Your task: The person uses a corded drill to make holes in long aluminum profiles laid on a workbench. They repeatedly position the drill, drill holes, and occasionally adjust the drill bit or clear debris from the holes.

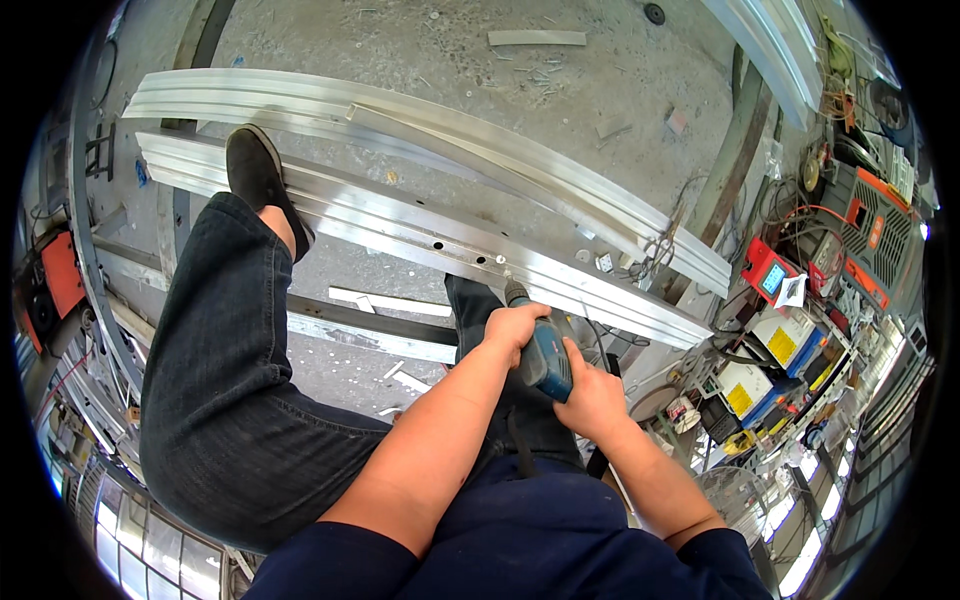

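Both of my hands are closed on a blue power drill point(547, 362). My left hand point(513, 330) wraps round its front part behind the chuck. Farther back, my right hand point(592, 396) grips the rear; its fingers are partly hidden. The drill's chuck points at the near silvery metal profile point(590, 297), close to its upper face. Whether the bit touches the metal I cannot tell. Dark round holes show in the profile just left of the bit. My left shoe point(256, 170) stands on that profile toward its left end.
A second long profile point(420, 112) lies beyond, with a narrow strip point(440, 150) resting across it. Dark steel supports point(735, 150) carry them. At the right stand an orange and grey machine point(875, 235), a red device with a screen point(768, 272) and cluttered cables. Offcuts point(537, 38) litter the floor.
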Demonstrator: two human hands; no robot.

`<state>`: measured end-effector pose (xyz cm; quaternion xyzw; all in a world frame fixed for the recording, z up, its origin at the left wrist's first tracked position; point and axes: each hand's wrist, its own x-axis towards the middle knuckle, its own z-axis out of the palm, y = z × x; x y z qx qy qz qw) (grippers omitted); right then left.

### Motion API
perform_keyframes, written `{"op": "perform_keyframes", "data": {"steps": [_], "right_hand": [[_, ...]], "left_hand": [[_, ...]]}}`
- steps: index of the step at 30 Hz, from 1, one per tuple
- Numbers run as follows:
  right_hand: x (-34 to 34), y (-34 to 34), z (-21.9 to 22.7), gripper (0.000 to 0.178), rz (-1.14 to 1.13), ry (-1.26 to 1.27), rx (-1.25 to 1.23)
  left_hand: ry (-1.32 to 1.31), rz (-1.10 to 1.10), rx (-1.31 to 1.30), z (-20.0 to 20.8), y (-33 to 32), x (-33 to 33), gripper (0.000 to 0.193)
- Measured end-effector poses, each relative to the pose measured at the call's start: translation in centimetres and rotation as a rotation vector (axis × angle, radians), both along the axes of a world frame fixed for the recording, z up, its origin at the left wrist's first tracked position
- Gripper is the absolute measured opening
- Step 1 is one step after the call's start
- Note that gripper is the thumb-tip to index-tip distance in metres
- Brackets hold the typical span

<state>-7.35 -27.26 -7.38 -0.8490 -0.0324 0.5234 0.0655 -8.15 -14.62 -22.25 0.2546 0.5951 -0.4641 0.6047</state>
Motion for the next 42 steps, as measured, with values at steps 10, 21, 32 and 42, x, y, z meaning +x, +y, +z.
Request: {"op": "perform_keyframes", "data": {"steps": [10,21,32,42], "right_hand": [[0.2,-0.4,-0.3,0.091,0.012,-0.002,0.006],[0.6,-1.9,-0.3,0.094,0.010,0.021,0.032],[0.1,-3.8,0.1,0.093,0.011,-0.002,0.088],[1.3,-2.8,-0.2,0.089,0.058,0.000,0.098]], "left_hand": [[-0.016,-0.017,0.004,-0.7,-0.4,-0.4,0.044],[-0.022,0.011,0.056,0.0,-1.3,-0.2,0.048],[-0.055,-0.014,0.088,1.3,-2.5,-0.6,0.047],[-0.024,0.050,0.095,1.3,-1.6,-0.3,0.050]]}}
